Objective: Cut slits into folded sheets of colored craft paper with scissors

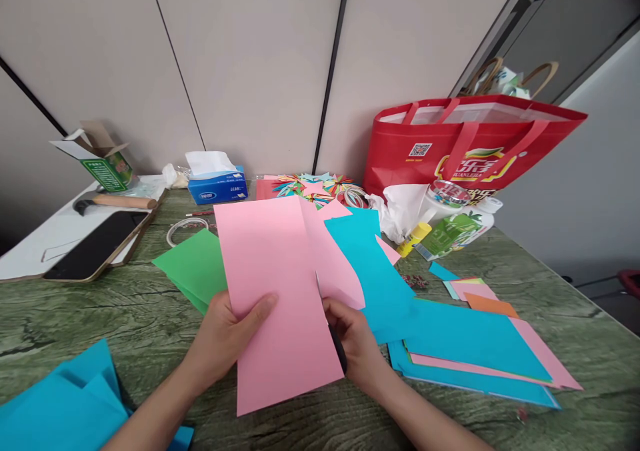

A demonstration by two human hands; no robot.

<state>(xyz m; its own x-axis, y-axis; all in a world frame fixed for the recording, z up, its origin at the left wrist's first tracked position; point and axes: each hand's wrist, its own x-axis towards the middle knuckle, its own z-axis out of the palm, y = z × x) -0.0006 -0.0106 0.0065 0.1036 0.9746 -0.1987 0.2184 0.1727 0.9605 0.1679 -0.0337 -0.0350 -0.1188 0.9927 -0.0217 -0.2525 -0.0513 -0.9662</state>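
Observation:
My left hand [233,334] pinches a sheet of pink paper [280,257] by its left side, thumb lying on top. At the paper's right side, my right hand [353,344] is closed on black-handled scissors [337,347], and a blade shows at a cut running up the sheet. The strip right of the cut curls away to the right. Most of the handles is hidden by the pink paper and my fingers. Behind my left hand lies folded green paper [195,267]; blue paper [375,271] lies beyond my right hand.
Stacked coloured sheets [475,341] lie at right, folded blue paper [65,397] at front left. Behind stand a tissue box [217,185], a red bag [425,144] and a yellow glue stick [414,239]. A phone [97,244], hammer [117,201] and tape roll [175,227] are at left.

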